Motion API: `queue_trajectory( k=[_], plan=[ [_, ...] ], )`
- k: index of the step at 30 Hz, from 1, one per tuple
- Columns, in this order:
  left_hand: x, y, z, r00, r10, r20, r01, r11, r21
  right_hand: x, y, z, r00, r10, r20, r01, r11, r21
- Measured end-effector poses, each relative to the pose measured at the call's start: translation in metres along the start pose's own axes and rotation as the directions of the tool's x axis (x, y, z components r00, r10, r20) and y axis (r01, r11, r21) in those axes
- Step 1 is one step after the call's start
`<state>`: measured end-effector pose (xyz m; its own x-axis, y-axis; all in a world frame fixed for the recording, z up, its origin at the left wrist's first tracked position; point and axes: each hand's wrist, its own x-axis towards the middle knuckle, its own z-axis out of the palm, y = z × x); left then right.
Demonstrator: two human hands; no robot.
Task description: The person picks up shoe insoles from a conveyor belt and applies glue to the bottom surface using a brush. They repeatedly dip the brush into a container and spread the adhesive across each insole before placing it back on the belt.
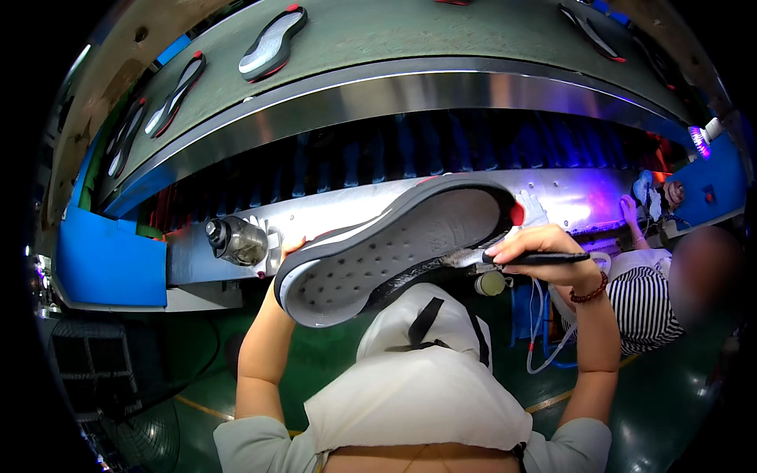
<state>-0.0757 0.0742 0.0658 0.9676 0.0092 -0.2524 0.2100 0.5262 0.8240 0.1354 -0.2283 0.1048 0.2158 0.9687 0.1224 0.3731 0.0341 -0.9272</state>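
Note:
A large grey shoe sole (410,236) with a dark rim and a red patch is tilted up in front of me, its dimpled inner face toward me. My left hand (292,247) is closed around its left side; most of the fingers are hidden behind the sole. Between the fingers of my right hand (546,246) is a brush with a black handle (566,258). Its pale bristles touch the near inner edge of the sole, where a dark, shiny wet-looking strip shows. A small round jar (490,284) stands just below the brush.
Beyond a metal ledge (331,201) runs a green conveyor belt (410,35) carrying several soles (272,43). A clear bottle with a black top (246,241) stands at left. At right, a person in a striped garment (643,307) has a hand (628,210) by the ledge. Hoses (535,347) hang nearby.

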Motion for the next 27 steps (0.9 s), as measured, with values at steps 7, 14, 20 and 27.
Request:
queue_trajectory(
  k=[7,14,20,27],
  plan=[
    [-0.01,0.005,-0.008,1.0,0.014,0.021,-0.013,0.998,-0.068,0.01,-0.011,-0.012,0.999,0.002,-0.032,-0.004,0.998,-0.067],
    [0.011,-0.005,0.001,0.966,-0.042,0.254,0.151,0.893,-0.425,0.008,-0.028,-0.011,0.984,0.13,-0.122,-0.103,0.972,0.209],
    [0.042,-0.055,0.024,0.977,-0.138,0.163,0.207,0.804,-0.557,0.049,0.001,0.057,0.937,0.28,-0.21,-0.174,0.893,0.414],
    [0.04,-0.09,-0.007,0.996,-0.08,0.028,0.082,0.831,-0.55,0.044,0.08,0.07,0.527,0.076,-0.846,-0.172,0.985,-0.018]
  ],
)
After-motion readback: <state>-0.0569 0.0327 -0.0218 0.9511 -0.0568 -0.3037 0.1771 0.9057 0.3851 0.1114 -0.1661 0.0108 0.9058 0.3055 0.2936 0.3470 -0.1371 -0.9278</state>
